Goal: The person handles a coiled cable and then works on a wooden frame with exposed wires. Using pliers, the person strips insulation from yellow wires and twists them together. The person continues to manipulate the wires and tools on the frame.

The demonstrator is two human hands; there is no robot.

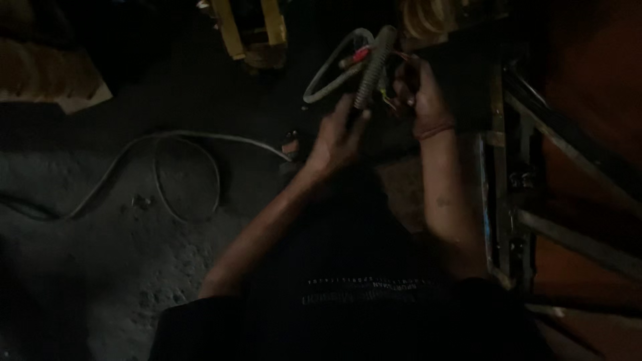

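The room is dark. The left hand [338, 137] holds a grey ribbed hose [374, 67] upright above the floor [100, 267], fingers closed around its lower end. The right hand [418, 97] is just beside the hose, fingertips pinched together on thin red and yellow wires [388, 99] that come out there. A pale loop of tube [328, 70] hangs behind the hose. It seems the work is in the middle: the wires are loose, not joined. A long cable [167, 144] lies curled on the floor, near its left edge.
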